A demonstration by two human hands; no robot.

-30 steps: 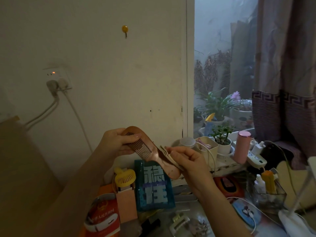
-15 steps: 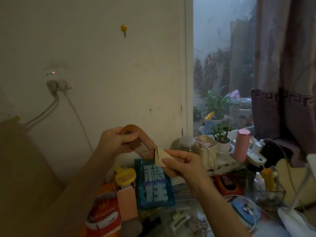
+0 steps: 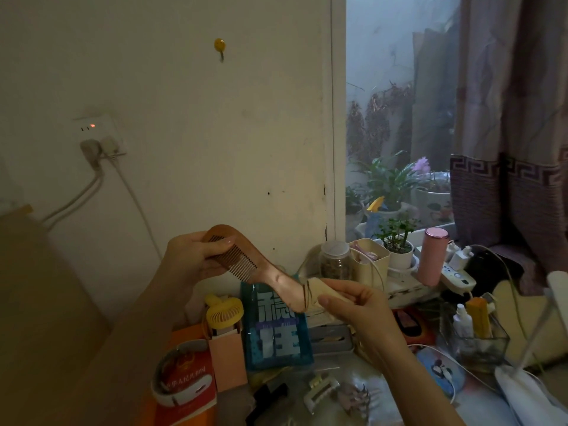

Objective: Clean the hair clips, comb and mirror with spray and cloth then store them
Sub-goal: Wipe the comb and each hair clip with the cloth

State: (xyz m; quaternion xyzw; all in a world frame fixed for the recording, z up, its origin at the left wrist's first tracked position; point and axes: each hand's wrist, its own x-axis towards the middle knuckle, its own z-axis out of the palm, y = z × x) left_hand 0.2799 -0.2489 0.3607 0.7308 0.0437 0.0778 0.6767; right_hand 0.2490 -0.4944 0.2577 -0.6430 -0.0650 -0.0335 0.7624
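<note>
The left hand [image 3: 196, 259] is raised, fingers curled around the toothed end of the wooden comb [image 3: 246, 265]. A folded cloth [image 3: 319, 292] is pinched by the right hand [image 3: 353, 305] against the comb's handle.

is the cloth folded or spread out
Folded: the cloth is a small wad pinched in the right hand, wrapped on the comb handle.

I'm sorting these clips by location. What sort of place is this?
Probably a bedroom or dorm desk at a window: a curtain, potted plants on the sill, and a cluttered tabletop with hair clips and a mini fan.
</note>
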